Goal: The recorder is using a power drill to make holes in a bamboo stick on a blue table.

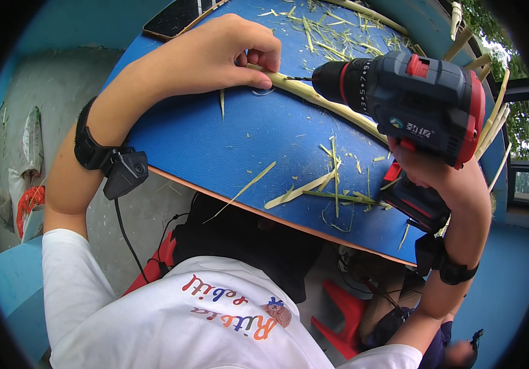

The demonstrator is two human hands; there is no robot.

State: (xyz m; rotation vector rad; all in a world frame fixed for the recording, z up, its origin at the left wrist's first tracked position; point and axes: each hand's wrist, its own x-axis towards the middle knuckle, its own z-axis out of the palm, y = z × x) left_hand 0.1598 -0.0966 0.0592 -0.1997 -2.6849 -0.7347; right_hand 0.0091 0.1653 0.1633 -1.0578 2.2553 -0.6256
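My left hand [249, 58] is closed on the end of a long, pale green stalk [332, 106], which looks like peeled bamboo or cane. That stalk runs across the blue table toward the right, passing behind a cordless drill [424, 98]. The drill is dark blue-grey with red parts, and my right hand [421, 163] is wrapped round its grip. Its thin bit [299, 78] points left, with the tip at or very near the stalk beside my left fingers. Whether the tip has entered the stalk I cannot tell.
Shavings and split strips [301, 190] litter the blue table [215, 147]. A dark phone [178, 17] lies at the far left edge. More stalks [492, 132] stand at the right. Wrist cameras with cables sit on both forearms. A red stool [341, 320] and another person show at the lower right.
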